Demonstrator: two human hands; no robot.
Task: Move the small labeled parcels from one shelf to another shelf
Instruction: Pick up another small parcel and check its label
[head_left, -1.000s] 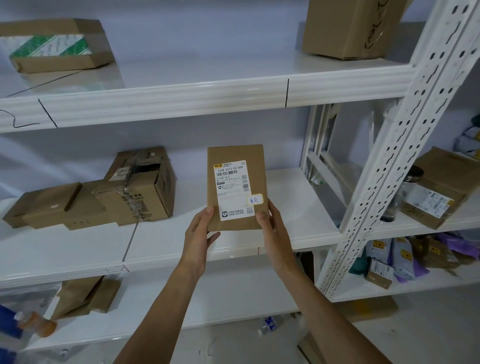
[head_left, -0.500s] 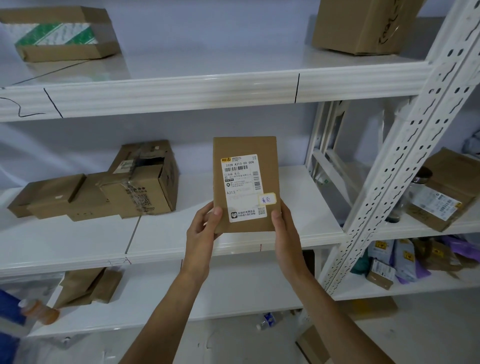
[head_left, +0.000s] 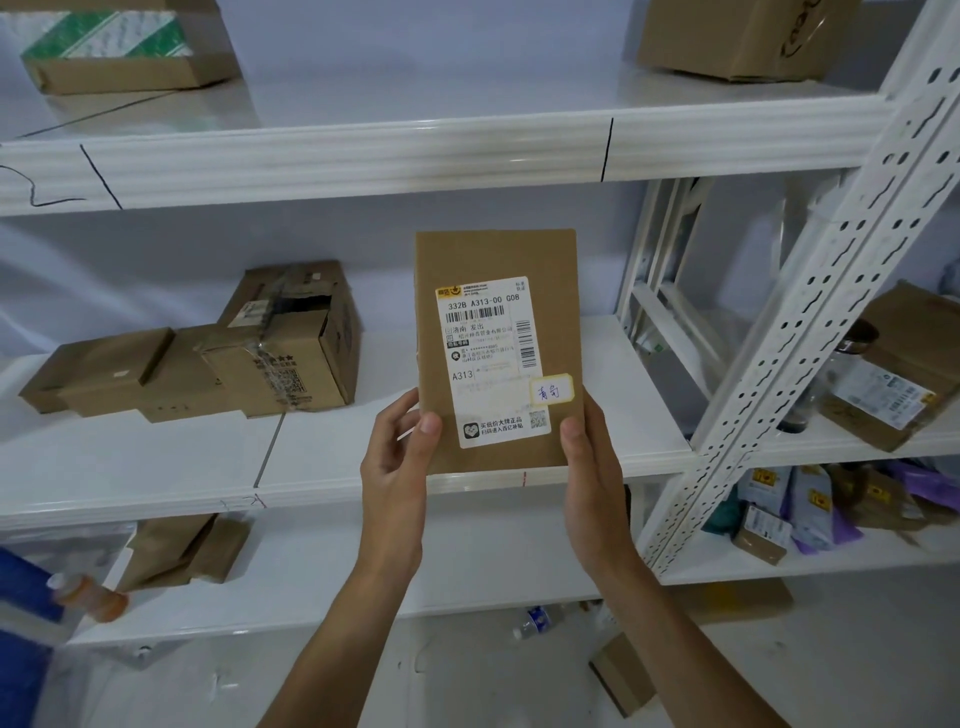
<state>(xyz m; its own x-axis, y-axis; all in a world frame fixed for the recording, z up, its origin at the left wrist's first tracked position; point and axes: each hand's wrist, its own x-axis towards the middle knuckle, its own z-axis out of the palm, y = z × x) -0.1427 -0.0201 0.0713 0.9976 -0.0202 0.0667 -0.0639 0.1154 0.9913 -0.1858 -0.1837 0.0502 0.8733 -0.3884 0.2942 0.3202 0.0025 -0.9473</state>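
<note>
Both hands are gripping one parcel (head_left: 496, 348), a flat brown carton with a white shipping label (head_left: 491, 361) facing the camera. The left hand (head_left: 397, 467) is closing on the lower left edge, thumb across the front face and fingers curled behind. The right hand (head_left: 589, 467) is mirroring it on the lower right edge, thumb lying just below the label's corner. Neither hand is open; each is pinching the carton between thumb and fingers.

The parcel is standing upright in the air, long axis vertical, held by its bottom end, so most of it is rising above the hands. It is hanging in front of the middle shelf (head_left: 467, 483), its lower edge level with that shelf's front lip, and it appears to be resting on nothing. The top shelf (head_left: 363, 156) is lying above and beyond it, with bare board directly over the parcel.

Other cartons (head_left: 208, 358) are sitting well to the left on the middle shelf, leaving open board behind the parcel too.

The hands are equally near, so the coming move probably turns on direction alone: either forward and flat onto the middle shelf, or up and over the top shelf's lip. Which shelf is the target cannot be told from here.
</note>
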